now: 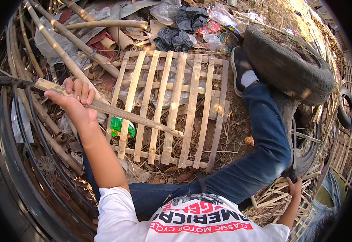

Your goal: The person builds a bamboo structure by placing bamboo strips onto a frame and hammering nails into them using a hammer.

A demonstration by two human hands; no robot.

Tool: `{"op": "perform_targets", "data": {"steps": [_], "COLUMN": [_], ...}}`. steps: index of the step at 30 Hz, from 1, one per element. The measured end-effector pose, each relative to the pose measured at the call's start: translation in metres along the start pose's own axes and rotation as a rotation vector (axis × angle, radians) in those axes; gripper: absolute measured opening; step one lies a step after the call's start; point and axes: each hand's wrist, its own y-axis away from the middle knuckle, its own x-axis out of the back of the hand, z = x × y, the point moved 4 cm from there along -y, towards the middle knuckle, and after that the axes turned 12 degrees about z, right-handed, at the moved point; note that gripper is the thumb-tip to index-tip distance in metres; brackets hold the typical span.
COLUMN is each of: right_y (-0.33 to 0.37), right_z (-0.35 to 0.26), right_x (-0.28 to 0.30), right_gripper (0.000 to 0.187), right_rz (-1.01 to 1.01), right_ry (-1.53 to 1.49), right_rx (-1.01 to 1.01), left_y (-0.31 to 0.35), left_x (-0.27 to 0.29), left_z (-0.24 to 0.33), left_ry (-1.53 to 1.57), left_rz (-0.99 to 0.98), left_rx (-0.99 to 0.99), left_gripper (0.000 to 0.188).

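Handling a bamboo slat (pixel 135 117) seems the current step: the left hand (pixel 78 101) pinches it, far end over the bamboo lattice (pixel 178 80). Right of the lattice, the right hand (pixel 294 188) grips a dark-handled tool (pixel 293 173). Next probably calls for steadiness.

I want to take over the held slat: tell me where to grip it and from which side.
Probably mid-length, from the right: the slat is long and narrow, the left grip holds near its left end, and the bare remainder extends rightward over the lattice.

Wrapper (pixel 116 124) partly hidden under slats (pixel 179 74)
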Motion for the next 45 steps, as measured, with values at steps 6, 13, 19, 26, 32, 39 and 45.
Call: {"op": "perform_targets", "data": {"steps": [6, 13, 19, 26, 32, 39, 45], "right_y": [-0.035, 0.068, 0.127, 0.114, 0.086, 0.067, 0.046], "right_z": [-0.100, -0.422, -0.472, -0.450, -0.425, -0.419, -0.400], "right_x": [0.063, 0.061, 0.000, -0.036, -0.063, -0.048, -0.014], "right_gripper": [0.052, 0.065, 0.073, 0.025, 0.016, 0.019, 0.020], "right_rz": [0.180, -0.216, -0.345, -0.379, -0.699, -0.845, -0.705], "right_ry": [0.160, -0.617, -0.972, -0.980, -1.242, -1.628, -1.650], "right_rx": [0.111, 0.819, 0.855, 0.687, 0.200, 0.009, 0.070], "left_y": [-0.035, -0.055, -0.077, -0.073, -0.055, -0.029, 0.051], "left_x": [0.027, 0.004, 0.010, 0.057, 0.044, 0.021, 0.035], "left_z": [-0.001, 0.028, -0.026, -0.109, -0.132, -0.128, -0.169], "left_ry": [0.067, 0.155, 0.238, 0.087, 0.062, -0.047, -0.776], "left_rz": [-0.007, -0.181, -0.076, 0.257, 0.156, -0.179, -0.325], "left_rx": [0.077, 0.156, 0.406, 0.497, 0.486, 0.506, 0.345], "left_gripper": [0.067, 0.071, 0.069, 0.072, 0.052, 0.045, 0.043]}}
